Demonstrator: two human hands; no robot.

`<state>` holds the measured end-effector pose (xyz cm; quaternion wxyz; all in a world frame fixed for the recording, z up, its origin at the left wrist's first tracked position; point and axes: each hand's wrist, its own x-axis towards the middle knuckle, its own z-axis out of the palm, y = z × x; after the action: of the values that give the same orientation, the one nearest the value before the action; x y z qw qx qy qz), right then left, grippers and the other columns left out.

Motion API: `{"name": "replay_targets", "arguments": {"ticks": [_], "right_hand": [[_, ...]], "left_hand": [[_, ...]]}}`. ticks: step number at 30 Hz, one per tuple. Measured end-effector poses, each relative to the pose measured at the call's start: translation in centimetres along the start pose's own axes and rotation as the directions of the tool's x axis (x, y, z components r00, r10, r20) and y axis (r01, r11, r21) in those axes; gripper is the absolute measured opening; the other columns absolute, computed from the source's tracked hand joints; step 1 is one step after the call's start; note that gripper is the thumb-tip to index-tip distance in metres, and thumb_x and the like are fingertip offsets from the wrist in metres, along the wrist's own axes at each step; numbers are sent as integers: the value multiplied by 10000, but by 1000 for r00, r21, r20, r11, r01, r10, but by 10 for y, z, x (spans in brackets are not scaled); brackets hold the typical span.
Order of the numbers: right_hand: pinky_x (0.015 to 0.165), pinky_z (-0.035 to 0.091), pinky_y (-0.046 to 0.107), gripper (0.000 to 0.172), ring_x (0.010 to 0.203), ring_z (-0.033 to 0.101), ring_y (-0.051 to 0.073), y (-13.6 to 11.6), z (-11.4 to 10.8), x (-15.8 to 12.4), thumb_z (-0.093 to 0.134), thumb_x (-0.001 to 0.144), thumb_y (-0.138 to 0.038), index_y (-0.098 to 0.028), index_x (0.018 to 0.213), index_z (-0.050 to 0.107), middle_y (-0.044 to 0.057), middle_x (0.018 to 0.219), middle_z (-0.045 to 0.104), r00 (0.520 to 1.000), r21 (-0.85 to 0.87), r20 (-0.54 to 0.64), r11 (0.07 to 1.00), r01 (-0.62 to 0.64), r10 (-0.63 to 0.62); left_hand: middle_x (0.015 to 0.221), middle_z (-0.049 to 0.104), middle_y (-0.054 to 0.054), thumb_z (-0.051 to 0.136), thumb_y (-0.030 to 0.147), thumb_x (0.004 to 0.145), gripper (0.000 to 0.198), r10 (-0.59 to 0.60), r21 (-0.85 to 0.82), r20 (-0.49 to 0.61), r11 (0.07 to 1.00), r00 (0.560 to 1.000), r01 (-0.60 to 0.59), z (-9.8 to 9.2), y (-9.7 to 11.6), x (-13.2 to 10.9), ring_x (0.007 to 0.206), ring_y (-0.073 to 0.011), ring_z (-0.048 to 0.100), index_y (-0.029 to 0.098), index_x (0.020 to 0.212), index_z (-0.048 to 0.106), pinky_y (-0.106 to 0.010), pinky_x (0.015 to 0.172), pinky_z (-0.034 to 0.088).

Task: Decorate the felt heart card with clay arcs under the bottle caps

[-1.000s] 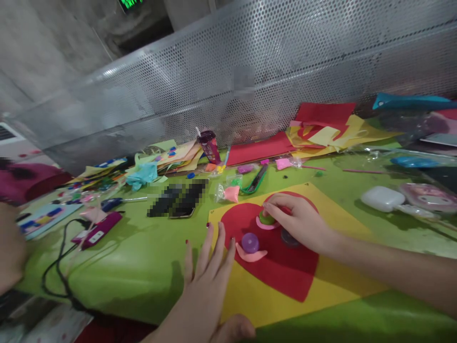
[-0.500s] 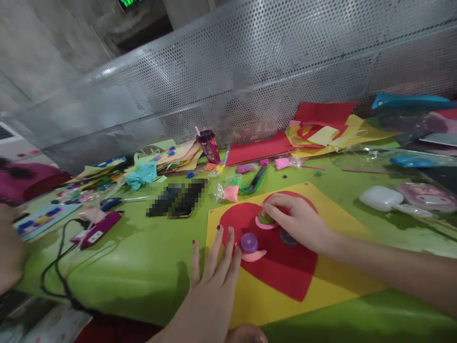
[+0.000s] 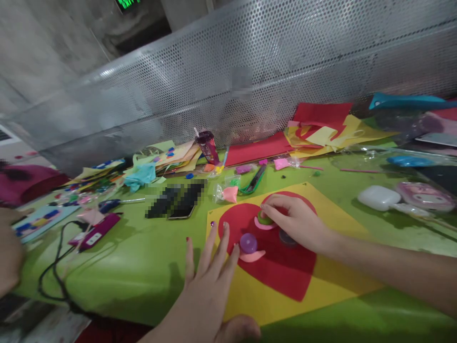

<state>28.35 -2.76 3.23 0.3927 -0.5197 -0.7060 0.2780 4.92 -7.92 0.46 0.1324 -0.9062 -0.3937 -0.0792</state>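
Note:
A yellow sheet [image 3: 342, 267] lies on the green table [image 3: 124, 267] with a red heart shape [image 3: 285, 271] on top. On the heart sit a purple cap [image 3: 248, 242] over a pink crescent [image 3: 252, 256] and a green cap [image 3: 264, 219] over another pink crescent. My right hand [image 3: 298, 223] rests on the heart, fingertips pinching the green cap, with a dark round piece under the palm. My left hand [image 3: 210, 271] lies flat with fingers spread at the sheet's left edge, just beside the purple cap.
Phones [image 3: 178, 202], a purple device [image 3: 96, 231] with a black cable [image 3: 53, 276], scissors, small bags of clay, a purple cup [image 3: 210, 146] and stacked coloured paper [image 3: 321, 128] crowd the table. A white case [image 3: 379, 197] lies right. A perforated metal wall stands behind. Another person's arm shows at left.
My left hand slid slightly forward then back, fingers staying spread beside the purple cap. My right hand has stayed on the green cap.

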Motion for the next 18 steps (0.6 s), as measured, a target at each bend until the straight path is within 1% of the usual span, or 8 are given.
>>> {"name": "replay_targets", "arguments": {"ticks": [2,4,7,10,12,16,18], "right_hand": [[683,414,308,292,720,563,182,1,0,0,425,884,-319,-206,647,554,5,743,602,1000,2,-1,1000,2,-2],[686,413,308,296,721,564,182,1,0,0,424,887,-318,-207,644,552,4,745,602,1000,4,-1,1000,4,-4],[689,410,303,298,726,564,178,1,0,0,422,892,-319,-209,645,548,0,747,598,1000,8,-1,1000,10,-10],[693,408,306,296,729,559,178,1,0,-1,423,895,-323,-209,653,550,2,748,593,1000,9,-4,1000,10,-10],[694,406,309,295,732,556,180,1,0,-1,424,895,-326,-208,658,555,5,754,593,1000,8,-2,1000,8,-8],[691,402,311,296,731,554,180,1,0,-1,424,892,-324,-206,654,554,5,756,596,1000,9,5,1000,0,0],[694,399,310,291,737,553,181,0,-1,-1,426,890,-322,-205,658,555,6,758,597,1000,10,5,1000,-2,1]], "left_hand": [[1511,135,-175,97,798,755,963,-50,-20,0,999,999,50,-3,0,1,1384,-401,75,137,1434,270,-621,1052,-14],[1514,103,-179,87,787,769,963,-56,-34,1,998,998,56,-4,-1,1,1389,-391,55,111,1428,275,-620,1053,-21],[1517,87,-165,108,775,786,928,-26,-43,45,999,999,28,-1,-3,1,1388,-393,64,126,1426,283,-633,1045,-36],[1514,104,-158,206,780,782,916,19,-52,116,999,993,-13,1,-7,1,1384,-408,58,147,1444,228,-667,1024,-31],[1514,108,-157,246,766,792,892,32,-58,140,998,990,-24,-1,-10,1,1385,-407,51,163,1449,208,-683,1016,-21],[1513,70,-179,230,790,768,944,7,-52,101,999,995,-2,-6,-10,3,1385,-410,49,141,1451,189,-690,1012,-32],[1513,68,-178,244,784,771,938,16,-57,117,998,993,-9,-6,-9,4,1381,-420,43,142,1453,183,-700,1004,-29]]}}
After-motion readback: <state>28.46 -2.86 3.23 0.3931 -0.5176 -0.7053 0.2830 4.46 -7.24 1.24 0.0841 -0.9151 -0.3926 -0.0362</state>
